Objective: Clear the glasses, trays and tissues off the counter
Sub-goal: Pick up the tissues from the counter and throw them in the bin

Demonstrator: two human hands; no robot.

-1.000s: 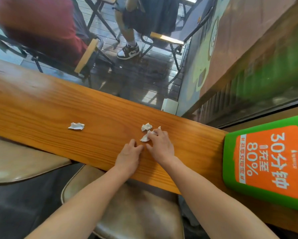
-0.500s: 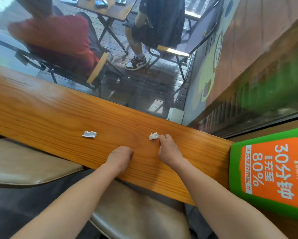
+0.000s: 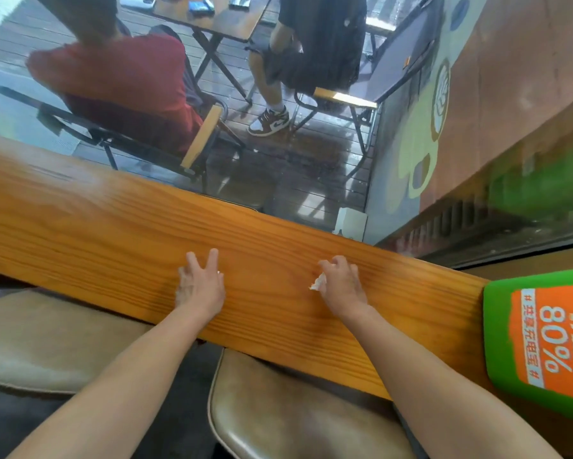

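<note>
Wooden counter [image 3: 106, 233] runs across the view in front of a window, with two padded brown stools [image 3: 298, 415] tucked under its near edge and a green and orange sign [image 3: 543, 336] at its right end. Left hand [image 3: 200, 283] lies palm down on the wood, fingers spread; a speck of white shows at its thumb side. Right hand [image 3: 343, 286] is curled closed around a crumpled white tissue [image 3: 318, 281].

Beyond the window [image 3: 311, 180] we see a sunlit wooden deck [image 3: 314, 150], folding chairs [image 3: 199, 140] and a table [image 3: 218, 18]; below it, padded stools [image 3: 295, 409].
</note>
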